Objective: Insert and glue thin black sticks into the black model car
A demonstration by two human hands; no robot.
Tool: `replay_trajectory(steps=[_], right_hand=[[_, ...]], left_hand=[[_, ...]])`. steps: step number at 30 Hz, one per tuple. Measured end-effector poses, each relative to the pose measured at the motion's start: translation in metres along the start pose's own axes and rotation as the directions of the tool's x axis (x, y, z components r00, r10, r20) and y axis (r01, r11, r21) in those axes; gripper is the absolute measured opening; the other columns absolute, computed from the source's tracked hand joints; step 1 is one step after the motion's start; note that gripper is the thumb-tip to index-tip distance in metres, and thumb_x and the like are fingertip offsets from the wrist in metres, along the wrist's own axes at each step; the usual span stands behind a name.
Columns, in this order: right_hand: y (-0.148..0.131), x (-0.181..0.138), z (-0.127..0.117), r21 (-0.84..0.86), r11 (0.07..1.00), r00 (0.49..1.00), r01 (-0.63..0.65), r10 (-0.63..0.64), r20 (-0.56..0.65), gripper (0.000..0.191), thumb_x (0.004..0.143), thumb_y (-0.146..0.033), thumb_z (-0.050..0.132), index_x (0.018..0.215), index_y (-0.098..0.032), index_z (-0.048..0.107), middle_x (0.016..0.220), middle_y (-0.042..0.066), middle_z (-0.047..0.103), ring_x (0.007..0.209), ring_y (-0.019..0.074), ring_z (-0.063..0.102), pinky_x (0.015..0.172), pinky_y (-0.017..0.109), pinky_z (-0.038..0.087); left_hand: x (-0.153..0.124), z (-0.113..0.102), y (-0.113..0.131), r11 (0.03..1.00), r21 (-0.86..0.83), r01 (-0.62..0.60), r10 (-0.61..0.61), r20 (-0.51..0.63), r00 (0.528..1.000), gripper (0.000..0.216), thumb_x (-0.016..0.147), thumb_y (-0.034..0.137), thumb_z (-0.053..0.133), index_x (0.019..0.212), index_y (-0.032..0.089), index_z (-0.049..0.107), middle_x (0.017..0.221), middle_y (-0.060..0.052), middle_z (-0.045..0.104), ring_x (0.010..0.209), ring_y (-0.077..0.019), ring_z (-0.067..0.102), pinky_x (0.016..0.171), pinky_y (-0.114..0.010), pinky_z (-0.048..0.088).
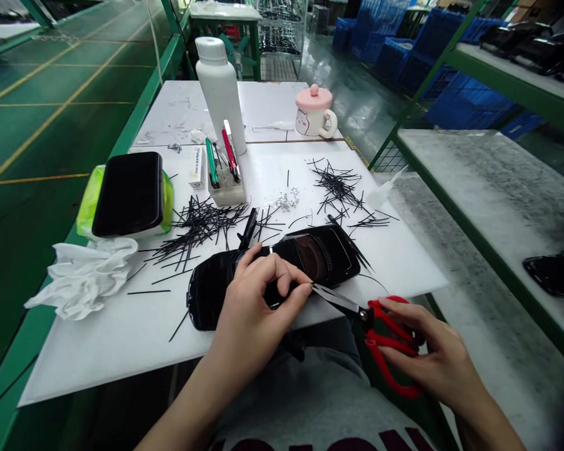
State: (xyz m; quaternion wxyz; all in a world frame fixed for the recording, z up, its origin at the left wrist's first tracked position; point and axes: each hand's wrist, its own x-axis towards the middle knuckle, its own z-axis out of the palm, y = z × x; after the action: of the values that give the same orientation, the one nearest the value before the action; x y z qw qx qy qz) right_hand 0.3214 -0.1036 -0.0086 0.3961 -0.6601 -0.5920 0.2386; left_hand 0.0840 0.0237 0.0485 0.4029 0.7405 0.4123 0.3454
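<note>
On the white board (98, 357) we are holding a glossy black panel (319, 257), our left hand (249, 307) pinching it, fingers curled over; our right hand (432, 351) is gripping red-handled scissors (390, 332), blades together, tips just beside the panel.

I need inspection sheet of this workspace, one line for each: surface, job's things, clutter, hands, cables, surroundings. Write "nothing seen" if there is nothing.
surface: white plastic board under the work.
job's things: glossy black curved shell in the left hand; red-handled scissors in the right hand.
clutter: thin black strands, crumpled white cloth, white bottle, pink-lidded mug, box of pens, second black shell on a lime-green pad.
hands: left grips the shell; right holds the scissors, blade tips near the left hand.
cables: nothing seen.
surroundings: blue crates, black shells on a shelf, green floor.
</note>
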Motion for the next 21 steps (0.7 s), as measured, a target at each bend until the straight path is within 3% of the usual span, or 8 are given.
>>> replay_trajectory(steps=[10, 15, 18, 21], right_hand=[[0.013, 0.001, -0.004, -0.085, 0.985, 0.985, 0.153, -0.145, 0.089, 0.043, 0.085, -0.024, 0.072, 0.127, -0.028, 0.060, 0.111, 0.006, 0.076, 0.087, 0.0195, 0.075, 0.073, 0.025, 0.062], [0.011, -0.002, -0.006, -0.017, 0.995, 0.989, 0.102, -0.100, 0.112, 0.043, 0.087, -0.027, 0.070, 0.128, -0.030, 0.059, 0.113, 0.003, 0.075, 0.094, 0.0190, 0.075, 0.080, 0.023, 0.061], [0.013, 0.010, -0.018, -0.048, 0.999, 1.000, -0.024, 0.023, -0.012, 0.040, 0.088, -0.034, 0.068, 0.127, -0.030, 0.060, 0.102, 0.002, 0.076, 0.086, 0.0189, 0.075, 0.075, 0.024, 0.061], [0.017, 0.038, -0.029, -0.250, 0.959, 0.979, -0.134, 0.089, -0.184, 0.044, 0.084, -0.044, 0.069, 0.123, -0.025, 0.063, 0.090, 0.004, 0.073, 0.080, 0.0224, 0.072, 0.067, 0.030, 0.058]], left_hand=[[0.000, 0.001, 0.000, 0.999, 0.037, -0.038, 0.038, -0.008, 0.999, 0.037, 0.088, 0.013, 0.061, 0.070, 0.021, 0.030, 0.080, 0.009, 0.071, 0.076, -0.0106, 0.066, 0.123, -0.048, 0.019], [0.001, 0.001, -0.002, 0.999, 0.029, -0.041, 0.042, -0.011, 0.999, 0.038, 0.088, 0.012, 0.062, 0.070, 0.021, 0.029, 0.081, 0.010, 0.071, 0.077, -0.0088, 0.066, 0.124, -0.044, 0.018], [0.000, 0.000, -0.002, 0.999, 0.023, -0.049, 0.049, 0.001, 0.999, 0.037, 0.088, 0.012, 0.061, 0.070, 0.021, 0.029, 0.081, 0.011, 0.070, 0.077, -0.0087, 0.065, 0.125, -0.044, 0.017], [-0.001, -0.003, -0.004, 0.998, 0.020, -0.067, 0.067, 0.022, 0.998, 0.036, 0.089, 0.013, 0.059, 0.071, 0.021, 0.030, 0.080, 0.010, 0.068, 0.076, -0.0086, 0.063, 0.125, -0.044, 0.016]])
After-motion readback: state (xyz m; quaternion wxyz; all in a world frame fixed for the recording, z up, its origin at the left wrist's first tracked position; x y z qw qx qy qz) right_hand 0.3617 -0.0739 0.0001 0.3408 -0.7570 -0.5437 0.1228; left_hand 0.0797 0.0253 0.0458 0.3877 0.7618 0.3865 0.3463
